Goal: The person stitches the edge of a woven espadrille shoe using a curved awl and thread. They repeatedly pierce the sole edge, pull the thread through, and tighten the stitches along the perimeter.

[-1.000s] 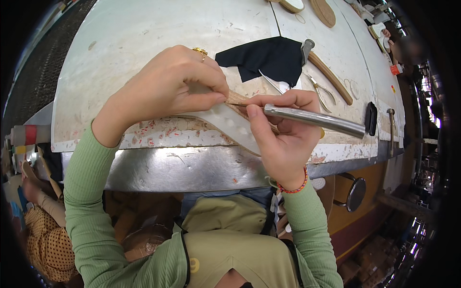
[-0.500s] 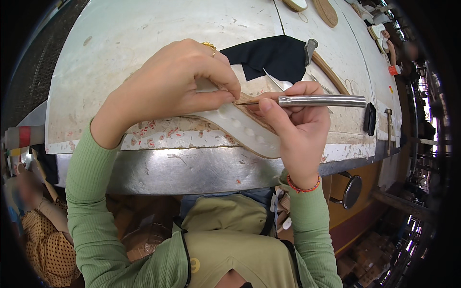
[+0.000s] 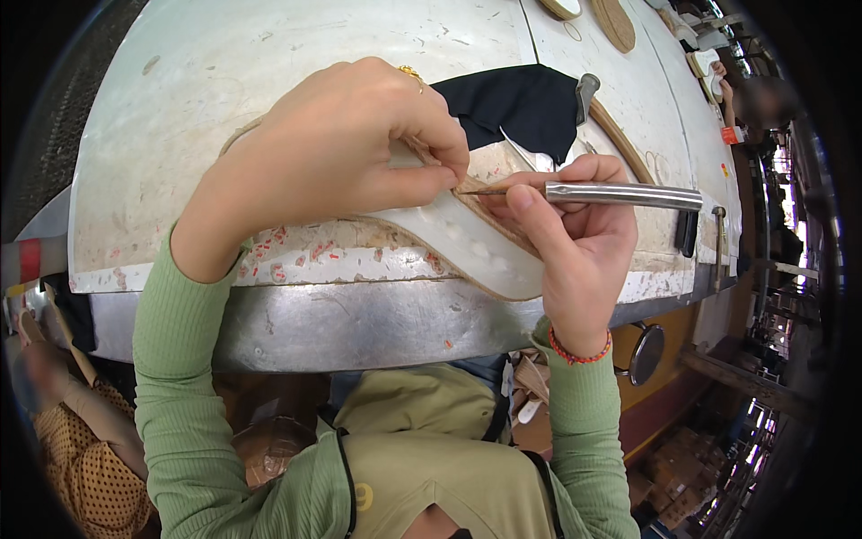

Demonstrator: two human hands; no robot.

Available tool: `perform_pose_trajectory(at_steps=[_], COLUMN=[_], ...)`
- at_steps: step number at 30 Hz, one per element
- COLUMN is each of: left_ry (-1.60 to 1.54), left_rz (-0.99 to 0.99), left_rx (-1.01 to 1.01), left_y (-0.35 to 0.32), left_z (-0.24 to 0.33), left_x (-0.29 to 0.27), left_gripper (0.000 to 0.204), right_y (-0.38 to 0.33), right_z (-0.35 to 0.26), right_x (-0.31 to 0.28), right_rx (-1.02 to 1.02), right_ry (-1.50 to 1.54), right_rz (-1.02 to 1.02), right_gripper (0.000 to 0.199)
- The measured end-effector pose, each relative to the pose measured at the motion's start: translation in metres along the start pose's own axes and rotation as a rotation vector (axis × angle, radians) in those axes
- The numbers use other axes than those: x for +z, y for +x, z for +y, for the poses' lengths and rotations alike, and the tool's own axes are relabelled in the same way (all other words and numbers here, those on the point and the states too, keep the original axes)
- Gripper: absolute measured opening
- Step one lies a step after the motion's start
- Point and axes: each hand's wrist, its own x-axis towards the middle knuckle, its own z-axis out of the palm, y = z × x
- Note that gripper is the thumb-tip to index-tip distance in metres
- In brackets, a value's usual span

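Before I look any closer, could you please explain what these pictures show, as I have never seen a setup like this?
There is no robot here: you see a person's bare left hand and right hand. The view comes from the left one of two fisheye cameras worn on the head, looking down, so straight edges bend toward the rim.

The left hand pinches the tan edging of a white shoe sole. The right hand holds a metal-handled awl-like tool, its thin tip at that edging; whether it pierces is too small to tell.

On the pale worktable, beyond the hands, lie a black cloth and a wooden-handled hammer. A tan sole lies farther back.
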Motion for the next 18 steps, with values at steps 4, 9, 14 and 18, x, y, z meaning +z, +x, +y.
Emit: perform_pose_trajectory(at_steps=[4,9,14,18], left_ry=[-0.01,-0.006,0.016,0.021], left_rz=[0.023,0.041,0.053,0.036], left_rx=[-0.007,-0.03,-0.039,-0.068], left_y=[-0.001,-0.003,-0.003,-0.004], left_z=[0.001,0.002,0.005,0.008], left_x=[0.002,0.003,0.003,0.002], left_gripper=[0.006,0.006,0.006,0.006], right_y=[-0.003,-0.013,-0.014,-0.014], right_z=[0.002,0.01,0.009,0.009], right_x=[0.003,0.001,0.001,0.003], right_rx=[-0.053,-0.282,-0.224,-0.216], right_ry=[-0.006,-0.182,-0.143,-0.124], right_rz=[0.017,-0.011,-0.014,-0.012], right_gripper=[0.034,0.038,0.038,0.038])
